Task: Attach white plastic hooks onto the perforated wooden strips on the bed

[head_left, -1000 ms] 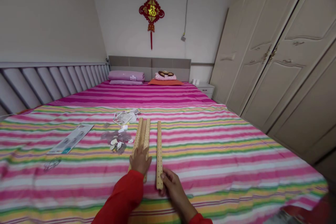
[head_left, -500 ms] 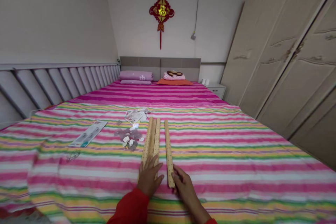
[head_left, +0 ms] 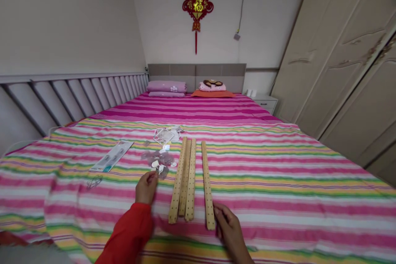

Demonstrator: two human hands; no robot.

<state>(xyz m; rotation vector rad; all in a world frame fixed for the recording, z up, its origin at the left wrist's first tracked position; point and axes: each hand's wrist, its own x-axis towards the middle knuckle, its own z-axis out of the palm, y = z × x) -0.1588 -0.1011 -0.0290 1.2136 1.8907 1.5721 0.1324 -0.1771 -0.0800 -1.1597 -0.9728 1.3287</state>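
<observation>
Three perforated wooden strips (head_left: 185,181) lie side by side on the striped bedspread (head_left: 278,181), and a single wooden strip (head_left: 207,181) lies apart just to their right. My right hand (head_left: 228,226) is curled at that strip's near end, fingertips on it. My left hand (head_left: 146,187), in a red sleeve, is to the left of the strips, its fingers pinched together at the edge of a pile of small clear bags with white parts (head_left: 159,161). What the fingers pinch is too small to make out.
A flat blister pack (head_left: 111,156) lies left of the pile, more clear packets (head_left: 167,134) behind it. Pillows (head_left: 167,87) sit at the headboard. A padded wall panel (head_left: 62,99) runs along the left, and wardrobes (head_left: 346,70) stand on the right.
My left hand has left the three strips and moved left to the pile of small bags. The right hand stays at the single strip's near end. The camera has shifted.
</observation>
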